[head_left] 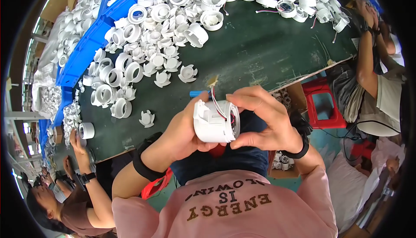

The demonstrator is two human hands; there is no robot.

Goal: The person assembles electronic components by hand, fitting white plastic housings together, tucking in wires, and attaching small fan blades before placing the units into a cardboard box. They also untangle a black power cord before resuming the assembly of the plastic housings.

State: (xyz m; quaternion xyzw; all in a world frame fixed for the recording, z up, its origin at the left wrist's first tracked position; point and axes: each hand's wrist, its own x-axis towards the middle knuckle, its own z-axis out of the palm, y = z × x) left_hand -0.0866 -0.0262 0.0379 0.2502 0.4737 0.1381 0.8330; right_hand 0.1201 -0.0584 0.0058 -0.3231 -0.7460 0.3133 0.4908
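A white cylindrical plastic housing (210, 127) is held between my two hands, above my lap at the table's near edge. Wrapped around its left end is my left hand (178, 130). The thumb and fingers of my right hand (271, 123) grip the ring at its right end, where dark and reddish parts show inside. Thin wires (216, 103) run over the housing up to a small tan piece (212, 81). Behind the left fingertips lies a blue cylindrical piece (198, 93), partly hidden. The nearest loose part is a white fan blade wheel (147, 119).
White rings and blade wheels (156, 47) are heaped on the dark green table (260, 38), before a blue bin wall (89, 43). Wired round units (287, 7) lie at the far right. Co-workers' hands (78, 145) (367, 15) are at both sides. A red stool (323, 103) stands right.
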